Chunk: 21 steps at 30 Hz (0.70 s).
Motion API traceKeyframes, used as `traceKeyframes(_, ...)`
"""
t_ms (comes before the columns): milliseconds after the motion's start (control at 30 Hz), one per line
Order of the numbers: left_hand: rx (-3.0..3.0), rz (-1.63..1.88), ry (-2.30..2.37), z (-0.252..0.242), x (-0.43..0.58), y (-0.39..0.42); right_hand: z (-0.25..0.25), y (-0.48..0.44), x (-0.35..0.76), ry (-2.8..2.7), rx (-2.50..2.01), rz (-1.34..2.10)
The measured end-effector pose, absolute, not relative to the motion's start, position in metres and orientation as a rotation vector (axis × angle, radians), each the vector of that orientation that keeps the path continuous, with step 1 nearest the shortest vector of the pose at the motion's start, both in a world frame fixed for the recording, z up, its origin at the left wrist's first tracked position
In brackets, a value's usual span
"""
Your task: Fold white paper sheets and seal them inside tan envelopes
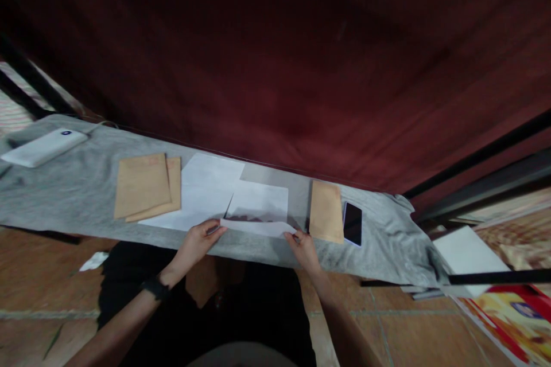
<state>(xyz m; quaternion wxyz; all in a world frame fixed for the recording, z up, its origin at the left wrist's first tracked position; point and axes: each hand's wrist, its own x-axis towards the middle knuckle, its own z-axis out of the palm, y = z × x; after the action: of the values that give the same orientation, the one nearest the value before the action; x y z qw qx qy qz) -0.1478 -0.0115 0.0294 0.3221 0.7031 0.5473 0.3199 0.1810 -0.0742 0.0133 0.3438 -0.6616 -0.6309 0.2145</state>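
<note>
My left hand (198,241) pinches the left end of a white sheet of paper (258,206), whose near edge is lifted and folded up. My right hand (303,245) pinches the right end of the same lifted edge. The sheet lies on a grey cloth (64,195) over a narrow table, partly on top of a larger white sheet (202,186). Two brown envelopes (144,186) lie stacked to the left. Another brown envelope (326,211) lies just right of my right hand, with a black phone (353,223) beside it.
A white power bank (43,147) with a cable sits at the far left of the cloth. A dark red curtain (301,57) hangs behind the table. At the right stand a white board (467,252), black bars and a colourful printed sheet (516,312) on the tiled floor.
</note>
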Motion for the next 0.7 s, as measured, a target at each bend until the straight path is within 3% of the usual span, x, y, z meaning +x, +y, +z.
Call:
traceKeyframes(200,1.674,0.972,1.509,0.029,-0.126,0.025,0.017,-0.029,0.179,-1.429,-1.655,0.625)
traceKeyframes(400,1.637,0.975,1.619,0.025,-0.111,0.052,0.017,0.009,0.177,-1.452,-1.828,0.446)
traceKeyframes(700,1.681,0.508,1.98,0.035,-0.094,0.072,0.018,0.041,0.167,-1.629,-2.143,0.096)
